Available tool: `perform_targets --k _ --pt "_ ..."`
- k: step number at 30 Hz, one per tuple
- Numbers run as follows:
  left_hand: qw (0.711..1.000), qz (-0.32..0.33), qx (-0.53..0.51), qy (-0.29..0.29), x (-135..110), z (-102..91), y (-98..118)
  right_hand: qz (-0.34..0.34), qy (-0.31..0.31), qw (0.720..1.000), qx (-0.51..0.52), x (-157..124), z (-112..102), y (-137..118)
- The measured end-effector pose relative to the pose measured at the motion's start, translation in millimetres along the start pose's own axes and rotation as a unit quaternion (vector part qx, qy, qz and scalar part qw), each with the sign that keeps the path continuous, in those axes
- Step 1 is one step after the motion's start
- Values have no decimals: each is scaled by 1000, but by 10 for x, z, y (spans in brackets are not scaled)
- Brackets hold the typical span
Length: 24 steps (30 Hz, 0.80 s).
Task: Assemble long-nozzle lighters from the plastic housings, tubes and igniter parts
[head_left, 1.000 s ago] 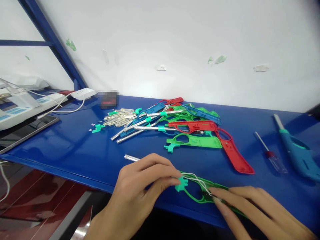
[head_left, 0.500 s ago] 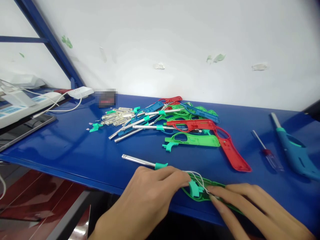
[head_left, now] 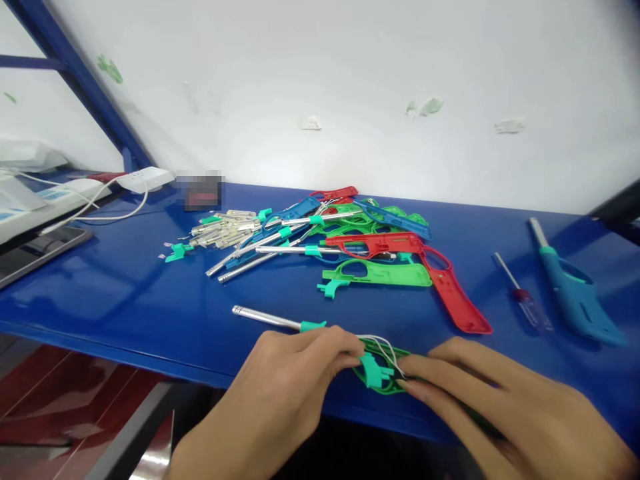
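Near the table's front edge lies a green lighter shell half (head_left: 387, 392), with a metal tube (head_left: 265, 316) and teal collar (head_left: 313, 326) at its left end. My left hand (head_left: 280, 380) is closed around the front part of the shell, its fingertips against a teal trigger (head_left: 372, 371) that sits tilted over the shell's opening. White wires (head_left: 383, 341) loop over the shell. My right hand (head_left: 505, 400) pinches a small dark part (head_left: 400, 375) at the wire ends, thumb and index finger together. The hand hides most of the shell's handle end.
Behind are red shell halves (head_left: 459, 301), a light green half (head_left: 385, 273), metal tubes (head_left: 245, 252) and small clear parts (head_left: 227, 230). At right lie a screwdriver (head_left: 530, 307) and a blue lighter (head_left: 580, 300). A power strip (head_left: 145, 179) and tablet (head_left: 40, 253) are at left.
The camera view has shifted slightly. Both hands and the green shell have moved a little to the left, and my right fingers sit closer to the trigger, over the wire ends.
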<state>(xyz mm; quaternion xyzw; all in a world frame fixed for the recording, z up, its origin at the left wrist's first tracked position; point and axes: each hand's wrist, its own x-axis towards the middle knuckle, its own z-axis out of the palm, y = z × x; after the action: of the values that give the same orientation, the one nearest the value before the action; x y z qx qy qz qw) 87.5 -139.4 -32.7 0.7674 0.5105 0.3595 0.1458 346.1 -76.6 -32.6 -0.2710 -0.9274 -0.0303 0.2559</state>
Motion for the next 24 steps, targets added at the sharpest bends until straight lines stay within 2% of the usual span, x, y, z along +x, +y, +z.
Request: perform_targets --k 3,7,19,24 --pt "1000 -7 -9 -3 -13 -4 2 -10 -3 1000 -4 20 -12 -18" --pt "1000 1 0 2 -31 7 -12 -31 38 999 -13 28 7 -74" --pt "1000 12 9 7 -24 9 -9 28 76 996 -27 69 43 -147" --pt "1000 12 17 13 -31 11 -16 19 12 1000 -9 98 26 -144"
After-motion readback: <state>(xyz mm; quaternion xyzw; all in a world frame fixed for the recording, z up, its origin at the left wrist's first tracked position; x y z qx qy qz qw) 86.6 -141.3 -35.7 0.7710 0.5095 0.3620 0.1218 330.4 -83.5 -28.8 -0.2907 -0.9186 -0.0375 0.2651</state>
